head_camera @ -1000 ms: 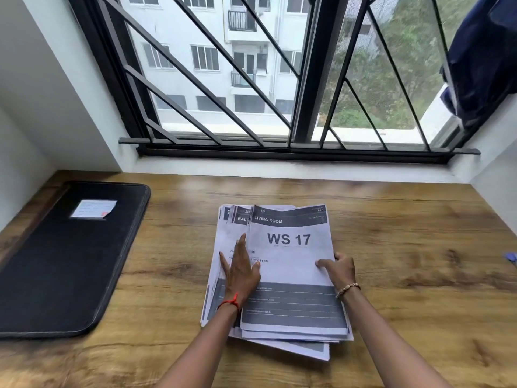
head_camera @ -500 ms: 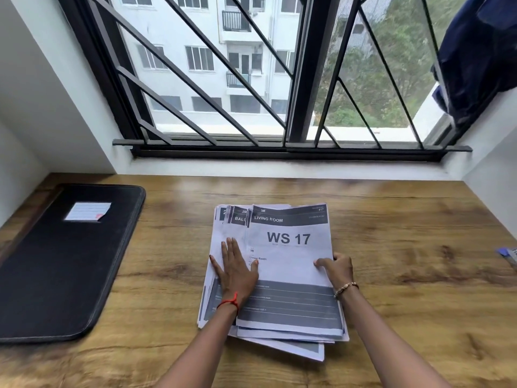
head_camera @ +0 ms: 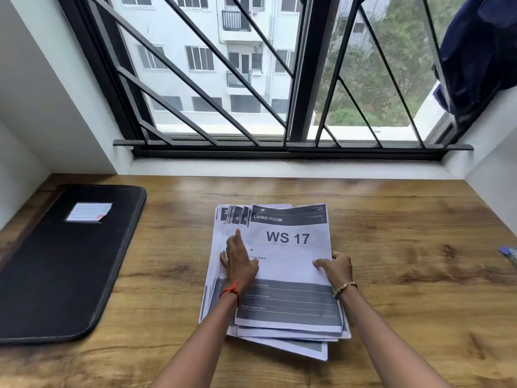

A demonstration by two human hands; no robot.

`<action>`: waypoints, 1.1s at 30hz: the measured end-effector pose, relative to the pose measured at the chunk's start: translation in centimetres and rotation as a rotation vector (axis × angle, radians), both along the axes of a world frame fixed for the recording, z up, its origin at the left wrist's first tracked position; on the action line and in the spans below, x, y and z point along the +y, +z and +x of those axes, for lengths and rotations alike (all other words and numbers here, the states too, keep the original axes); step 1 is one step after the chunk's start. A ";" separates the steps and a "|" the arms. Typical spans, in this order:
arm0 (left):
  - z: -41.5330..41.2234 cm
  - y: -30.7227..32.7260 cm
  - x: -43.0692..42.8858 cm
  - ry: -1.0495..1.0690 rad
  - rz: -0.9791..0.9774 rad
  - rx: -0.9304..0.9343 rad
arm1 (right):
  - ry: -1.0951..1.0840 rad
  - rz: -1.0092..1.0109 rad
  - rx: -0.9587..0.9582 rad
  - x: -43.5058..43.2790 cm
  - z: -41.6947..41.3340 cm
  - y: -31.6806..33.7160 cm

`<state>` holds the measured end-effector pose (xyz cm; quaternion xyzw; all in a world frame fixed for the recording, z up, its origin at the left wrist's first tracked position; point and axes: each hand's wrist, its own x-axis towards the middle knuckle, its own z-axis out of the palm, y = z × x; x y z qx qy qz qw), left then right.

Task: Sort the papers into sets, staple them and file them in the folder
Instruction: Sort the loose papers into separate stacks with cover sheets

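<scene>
one: two bare hands on a stack of printed sheets (head_camera: 305,347), mid-desk below a barred window. what is each hand doing?

two: the left hand (head_camera: 239,264) lies flat with straight fingers on the fanned left edges of the lower sheets, its index finger pointing toward the window. the right hand (head_camera: 335,268) is at the right edge of the top page, the ws 17 sheet (head_camera: 288,239), headed "living room". its thumb is on the face and its fingers curl at the edge. how many pages that pinch takes in cannot be told.

one: and how does the stack lie?

two: it lies flat on the wooden desk (head_camera: 405,261), directly ahead of the person and between the forearms. its long axis runs away from the body toward the window. the lower sheets poke out to the left and at the near edge, so it is loosely squared at best.

one: the folder?

two: a black zip folder (head_camera: 56,270) with a white label (head_camera: 89,212) lies closed, well apart to the left. its long axis is roughly parallel to the stack's, and the left hand is the nearer one.

one: so sorting comes first?

two: likely. peeling pages off means lifting along the right edge, where the right hand already sits. a small blue object (head_camera: 507,252) at the far right edge is too cropped to name.
</scene>
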<state>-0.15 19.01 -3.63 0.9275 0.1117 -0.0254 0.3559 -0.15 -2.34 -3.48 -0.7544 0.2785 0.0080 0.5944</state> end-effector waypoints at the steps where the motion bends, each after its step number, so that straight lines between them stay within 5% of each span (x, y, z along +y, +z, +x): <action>1: 0.3 0.3 0.0 0.006 -0.005 0.022 | 0.005 -0.004 -0.001 0.0 0.0 0.0; 8: 2.3 1.4 1.2 0.035 -0.064 0.181 | 0.028 -0.010 -0.014 0.0 -0.3 0.1; 12: 2.7 1.3 1.7 0.076 -0.285 0.118 | 0.026 -0.004 -0.035 0.0 -0.4 0.2; 24: 2.2 1.1 2.4 0.058 -0.461 0.058 | 0.041 0.014 -0.026 -0.4 -0.1 -0.4; 26: 1.9 1.0 2.1 -0.014 -0.385 0.024 | 0.051 0.015 -0.024 -0.4 -0.1 -0.5; 30: 1.0 -0.1 0.7 -0.105 0.194 0.002 | 0.049 0.027 -0.038 -0.4 -0.3 -0.6; 33: 0.0 -0.7 0.1 -0.171 0.291 0.086 | 0.053 0.032 -0.043 -0.4 -0.3 -0.7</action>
